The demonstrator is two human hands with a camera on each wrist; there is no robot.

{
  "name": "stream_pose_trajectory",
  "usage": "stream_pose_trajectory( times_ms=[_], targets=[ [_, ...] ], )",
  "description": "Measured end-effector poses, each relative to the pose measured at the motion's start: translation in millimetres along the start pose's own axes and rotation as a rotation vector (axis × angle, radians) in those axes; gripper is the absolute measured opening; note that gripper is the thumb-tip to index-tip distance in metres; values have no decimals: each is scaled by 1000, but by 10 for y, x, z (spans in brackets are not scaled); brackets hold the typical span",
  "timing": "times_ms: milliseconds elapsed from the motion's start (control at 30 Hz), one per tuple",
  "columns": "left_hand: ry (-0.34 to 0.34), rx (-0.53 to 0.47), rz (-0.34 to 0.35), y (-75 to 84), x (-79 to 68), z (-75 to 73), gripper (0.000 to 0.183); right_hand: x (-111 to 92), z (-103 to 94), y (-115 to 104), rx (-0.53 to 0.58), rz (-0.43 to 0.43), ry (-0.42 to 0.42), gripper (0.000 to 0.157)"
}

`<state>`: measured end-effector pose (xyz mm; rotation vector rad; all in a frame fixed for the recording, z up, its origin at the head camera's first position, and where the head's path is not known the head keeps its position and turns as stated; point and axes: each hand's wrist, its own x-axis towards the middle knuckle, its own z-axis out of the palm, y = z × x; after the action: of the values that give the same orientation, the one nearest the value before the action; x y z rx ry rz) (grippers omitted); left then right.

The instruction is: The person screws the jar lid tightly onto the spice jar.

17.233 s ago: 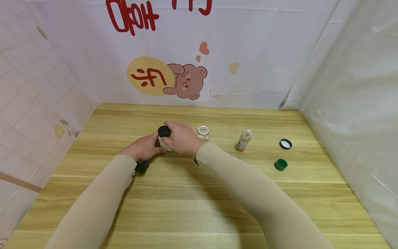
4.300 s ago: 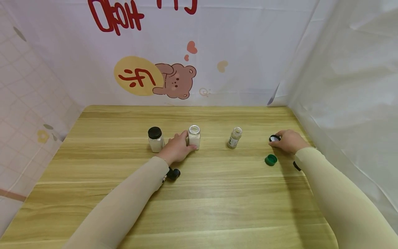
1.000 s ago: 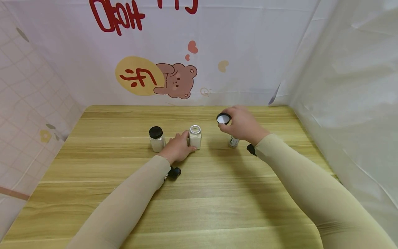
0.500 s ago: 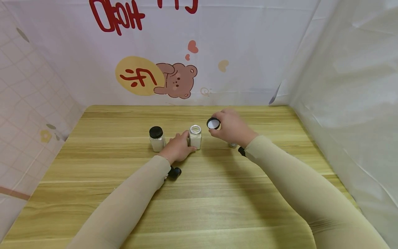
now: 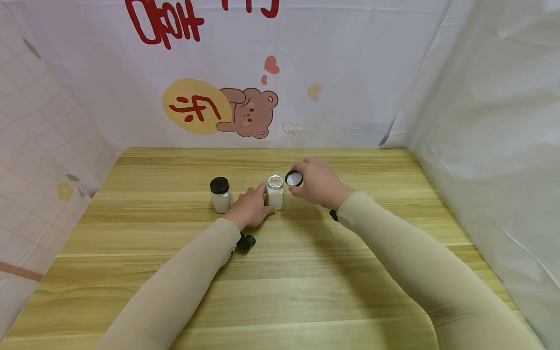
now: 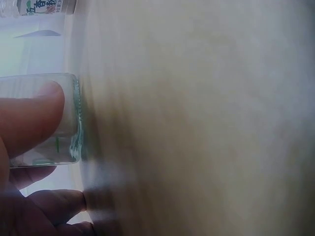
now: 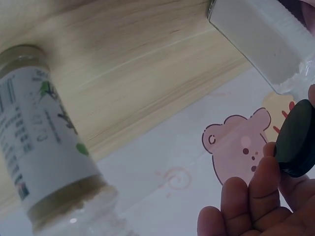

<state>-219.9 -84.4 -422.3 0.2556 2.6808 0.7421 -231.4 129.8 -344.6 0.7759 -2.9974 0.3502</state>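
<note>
My left hand point(image 5: 249, 208) grips an uncapped square glass jar point(image 5: 275, 198) holding white powder, upright on the table. In the left wrist view the thumb lies across the jar's glass point(image 6: 70, 130). My right hand point(image 5: 319, 182) pinches a black lid point(image 5: 294, 178) by its edge, just right of the jar's mouth and apart from it. The lid's white inside faces the head camera. A labelled glass bottle point(image 7: 49, 132) of brownish powder, without a cap, shows in the right wrist view; the right hand and forearm hide nearly all of it from the head view.
A similar jar point(image 5: 221, 200) of white powder with a black lid on stands left of my left hand. The wooden table point(image 5: 280, 291) meets printed white sheeting point(image 5: 350, 73) at the back and sides. The right forearm covers part of the table's right side.
My right hand has carried the black lid from the table's right side leftward, then down close to the open jar. The left hand keeps its hold. The green cap is now out of sight.
</note>
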Motion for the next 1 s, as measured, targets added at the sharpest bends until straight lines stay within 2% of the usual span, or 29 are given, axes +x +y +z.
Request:
stream_pose_trajectory(
  times_ms=[767,1000],
  targets=[
    [-7,22,-6,13,8,-2,73,19,71,-31,-15,10,-41,44],
    [-5,22,-2,19,0,-9,69,19,93,-41,-27,5,-45,43]
  ],
)
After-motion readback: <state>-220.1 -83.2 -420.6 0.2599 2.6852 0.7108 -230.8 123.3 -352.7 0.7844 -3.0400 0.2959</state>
